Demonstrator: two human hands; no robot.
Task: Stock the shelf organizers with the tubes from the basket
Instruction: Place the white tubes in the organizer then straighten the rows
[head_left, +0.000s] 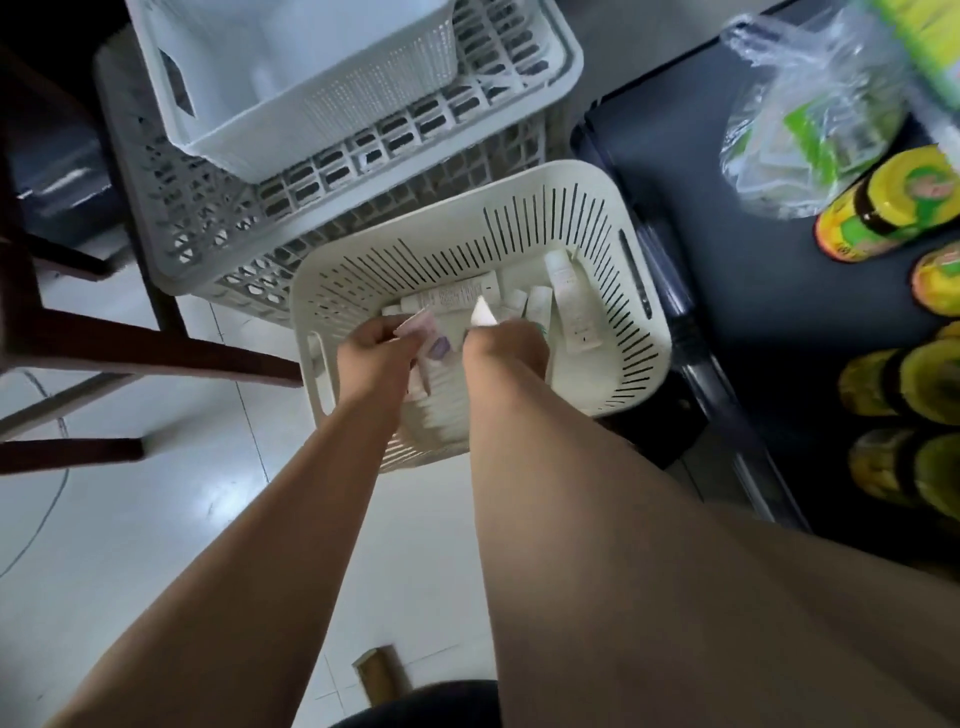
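Note:
A cream slotted basket (587, 208) stands on the floor in the middle of the head view and holds several white tubes (569, 291). Both my hands reach down into it. My left hand (376, 353) grips a pinkish-lilac tube (423, 330) whose end sticks out past the fingers. My right hand (506, 348) holds a white tube (482, 313) whose pointed end shows above the knuckles. More tubes lie hidden under my hands and forearms.
A grey crate (171, 208) stands behind the basket with a white basket (291, 119) on top. A dark shelf (753, 218) at the right carries yellow-lidded jars (893, 208) and a plastic bag (810, 109). Dark wooden furniture legs (130, 343) are at the left.

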